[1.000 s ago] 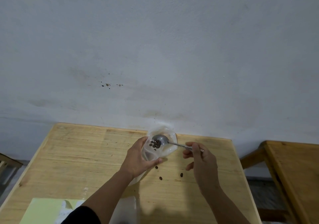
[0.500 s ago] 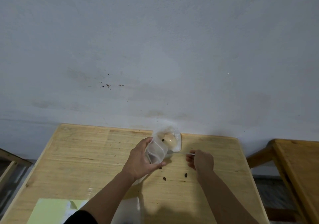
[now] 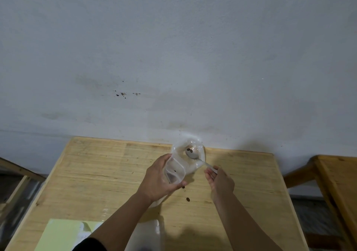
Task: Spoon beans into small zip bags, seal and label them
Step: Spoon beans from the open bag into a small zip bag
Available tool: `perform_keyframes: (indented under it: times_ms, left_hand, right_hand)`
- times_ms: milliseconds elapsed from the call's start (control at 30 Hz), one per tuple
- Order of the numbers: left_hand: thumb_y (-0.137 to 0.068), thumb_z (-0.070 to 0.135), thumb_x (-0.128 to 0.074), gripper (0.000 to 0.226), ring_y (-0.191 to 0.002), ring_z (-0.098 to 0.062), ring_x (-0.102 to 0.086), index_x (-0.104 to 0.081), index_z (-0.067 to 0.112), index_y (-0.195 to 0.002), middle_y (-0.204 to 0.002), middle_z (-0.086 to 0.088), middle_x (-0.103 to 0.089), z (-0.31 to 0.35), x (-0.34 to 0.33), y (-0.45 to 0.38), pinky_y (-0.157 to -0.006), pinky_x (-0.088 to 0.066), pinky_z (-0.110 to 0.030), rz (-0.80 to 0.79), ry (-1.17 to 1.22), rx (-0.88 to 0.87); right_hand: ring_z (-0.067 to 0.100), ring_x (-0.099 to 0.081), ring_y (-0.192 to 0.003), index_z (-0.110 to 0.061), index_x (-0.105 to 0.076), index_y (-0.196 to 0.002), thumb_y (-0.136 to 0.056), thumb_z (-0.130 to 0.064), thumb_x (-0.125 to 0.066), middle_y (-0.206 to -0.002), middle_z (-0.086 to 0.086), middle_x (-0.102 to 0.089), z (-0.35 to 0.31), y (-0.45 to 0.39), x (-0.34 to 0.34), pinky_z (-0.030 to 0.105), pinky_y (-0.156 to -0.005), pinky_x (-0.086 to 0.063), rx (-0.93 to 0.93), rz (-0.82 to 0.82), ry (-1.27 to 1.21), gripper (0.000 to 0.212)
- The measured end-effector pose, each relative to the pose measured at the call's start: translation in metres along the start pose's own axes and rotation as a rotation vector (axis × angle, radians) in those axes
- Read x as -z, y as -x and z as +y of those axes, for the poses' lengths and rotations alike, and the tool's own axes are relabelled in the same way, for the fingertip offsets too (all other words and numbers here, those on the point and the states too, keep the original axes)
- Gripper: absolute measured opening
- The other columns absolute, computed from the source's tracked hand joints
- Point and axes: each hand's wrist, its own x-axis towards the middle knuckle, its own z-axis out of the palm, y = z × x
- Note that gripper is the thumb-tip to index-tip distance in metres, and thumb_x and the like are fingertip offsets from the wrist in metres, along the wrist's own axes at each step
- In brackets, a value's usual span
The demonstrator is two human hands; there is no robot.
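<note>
A head-worn camera looks down on a pale wooden counter (image 3: 108,173) set against a grey-white wall (image 3: 173,47). Near the counter's centre, the left hand (image 3: 158,181) holds a small clear zip bag (image 3: 174,170), its fingers clamped around the bag with the mouth gaping open; a few dark beans show inside. The right hand (image 3: 219,179), at 3 o'clock from the bag, has its fingers pinched together on the handle of a metal spoon (image 3: 191,154). The spoon's bowl, carrying a couple of beans, hovers at 1 o'clock from the bag, over a larger clear plastic bag (image 3: 195,144). Two stray beans (image 3: 187,199) lie on the counter at 5 o'clock from the zip bag. A pale green sheet (image 3: 59,235) rests at the counter's near left edge.
</note>
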Motion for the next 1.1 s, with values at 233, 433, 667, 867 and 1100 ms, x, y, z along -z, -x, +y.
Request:
perform_keyframes:
  times_ms: [233, 433, 667, 867, 1100]
  left_hand:
    - [-0.045, 0.083, -0.066, 0.111, -0.117, -0.002, -0.047, -0.041, 0.025, -0.136, -0.13, 0.015, -0.049, -0.001, -0.005, 0.001, -0.097, -0.038, -0.019, -0.011, -0.032, -0.007]
    - [-0.043, 0.083, -0.065, 0.112, -0.116, -0.001, -0.047, -0.04, 0.027, -0.137, -0.129, 0.016, -0.049, 0.0, -0.004, 0.0, -0.097, -0.038, -0.019, -0.01, -0.023, -0.013]
    - [-0.043, 0.085, -0.064, 0.109, -0.113, 0.001, -0.048, -0.042, 0.028, -0.133, -0.124, 0.022, -0.048, 0.005, -0.006, 0.002, -0.088, -0.033, -0.006, 0.009, -0.004, -0.026]
    - [-0.043, 0.086, -0.062, 0.114, -0.118, -0.007, -0.048, -0.041, 0.023, -0.136, -0.131, 0.011, -0.05, 0.0, -0.008, 0.004, -0.101, -0.042, -0.029, 0.016, -0.025, 0.0]
    - [-0.044, 0.082, -0.066, 0.112, -0.117, -0.001, -0.045, -0.039, 0.025, -0.137, -0.132, 0.013, -0.05, -0.001, -0.007, 0.005, -0.098, -0.036, -0.019, 0.023, 0.003, 0.021]
  right_hand:
    - [0.023, -0.066, -0.078, 0.001, -0.058, -0.09, -0.097, -0.006, -0.042, -0.083, 0.019, -0.065, 0.004, 0.003, 0.0, 0.03, -0.068, -0.052, 0.0, -0.042, -0.106, 0.019]
    - [0.025, -0.065, -0.083, 0.001, -0.057, -0.098, -0.099, -0.009, -0.042, -0.089, 0.02, -0.065, 0.002, 0.006, 0.007, 0.031, -0.072, -0.051, 0.004, -0.108, -0.067, 0.018]
    - [0.023, -0.068, -0.076, -0.005, -0.062, -0.094, -0.097, -0.009, -0.044, -0.085, 0.015, -0.069, -0.002, 0.016, 0.016, 0.021, -0.048, -0.054, 0.059, -0.122, 0.089, 0.019]
    - [0.02, -0.068, -0.069, -0.007, -0.064, -0.092, -0.097, -0.013, -0.043, -0.081, 0.013, -0.071, -0.018, 0.029, 0.033, 0.022, -0.045, -0.05, 0.205, -0.118, 0.232, 0.023]
    - [0.018, -0.063, -0.064, -0.009, -0.067, -0.089, -0.097, -0.014, -0.041, -0.071, 0.01, -0.069, -0.056, 0.062, 0.041, 0.025, -0.042, -0.044, 0.451, -0.275, 0.35, 0.027]
